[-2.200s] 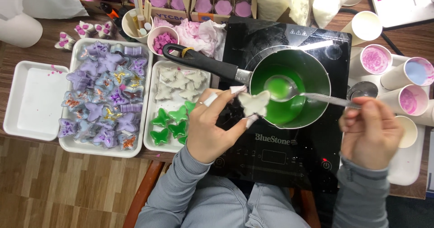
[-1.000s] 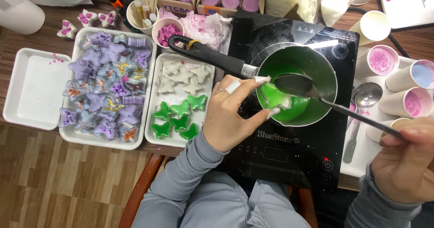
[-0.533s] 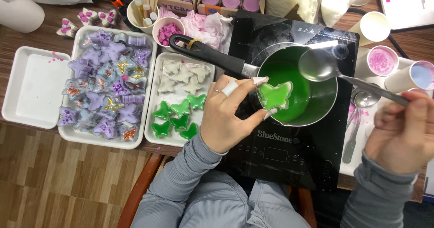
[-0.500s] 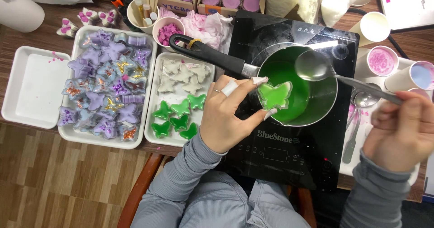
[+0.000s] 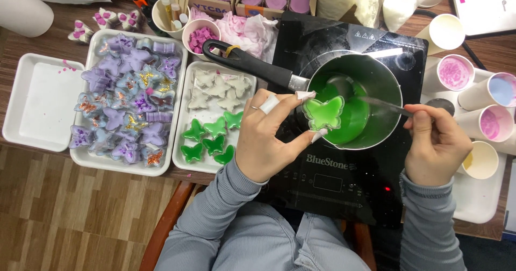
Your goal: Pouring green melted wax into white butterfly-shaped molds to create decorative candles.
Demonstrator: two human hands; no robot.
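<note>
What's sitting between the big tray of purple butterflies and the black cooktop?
In the head view, a white tray lies between the purple butterfly tray and the cooktop; it holds pale butterflies and green butterflies.

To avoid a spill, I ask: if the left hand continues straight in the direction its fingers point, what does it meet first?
The left hand points right, holding a butterfly mould. It would probably meet the saucepan rim first, then the green liquid; height is unclear.
</note>
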